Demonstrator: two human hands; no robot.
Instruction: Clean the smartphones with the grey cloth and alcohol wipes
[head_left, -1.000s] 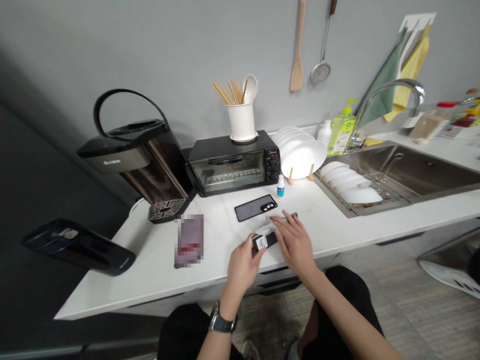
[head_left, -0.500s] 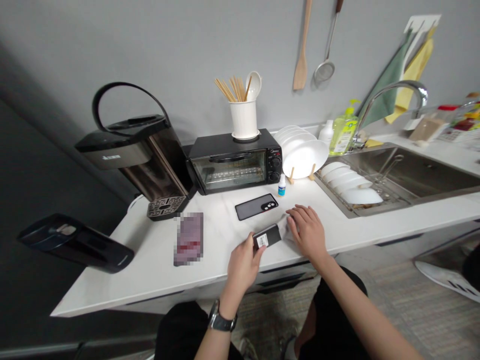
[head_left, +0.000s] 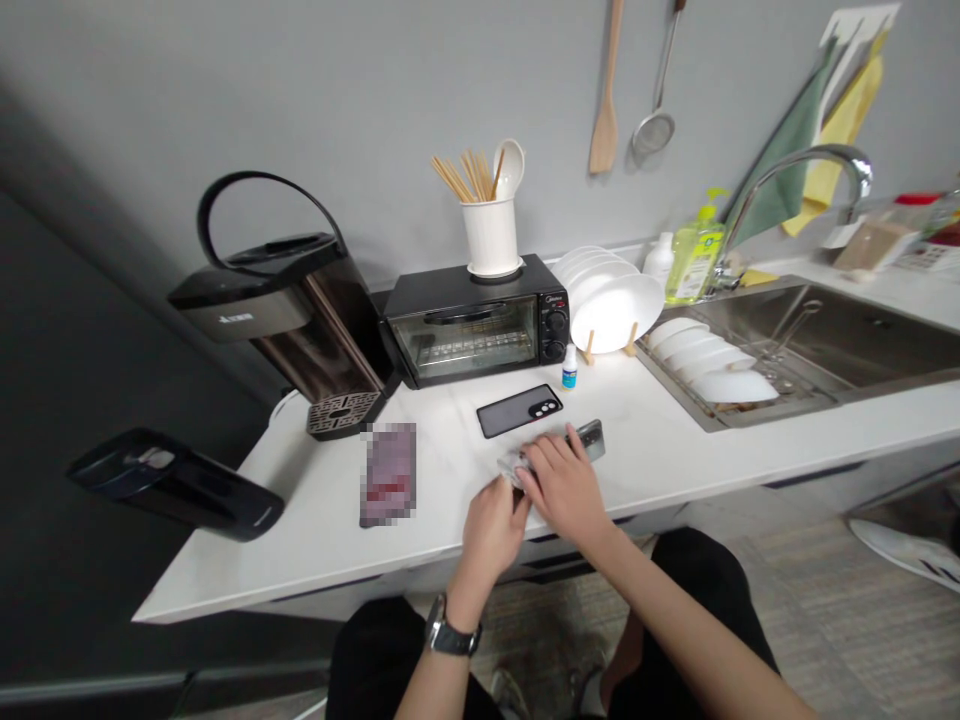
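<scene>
White bench (head_left: 660,450) along a grey wall, seen through the head camera. I see the right hand (head_left: 566,487) lying flat on a grey phone (head_left: 592,436) near the bench's front edge. Its fingers (head_left: 544,455) are stretched out and press down, and only the phone's camera end shows past them. The left hand (head_left: 491,520) meets the phone's near-left end, touching the right hand. Its fingertips are hidden, so I cannot tell whether they grip anything.

I judge this to be a wiping or smoothing step on the phone. A next move calls for a firm hold so the phone cannot slide.

A black phone case (head_left: 520,410) lies just behind, apart from both hands. A small dropper bottle (head_left: 570,367) stands before a black toaster oven (head_left: 476,320).

Writing: the oven's badge and the bottle's label are too small to read. A flat packet (head_left: 388,472) to the left is blurred out.
</scene>
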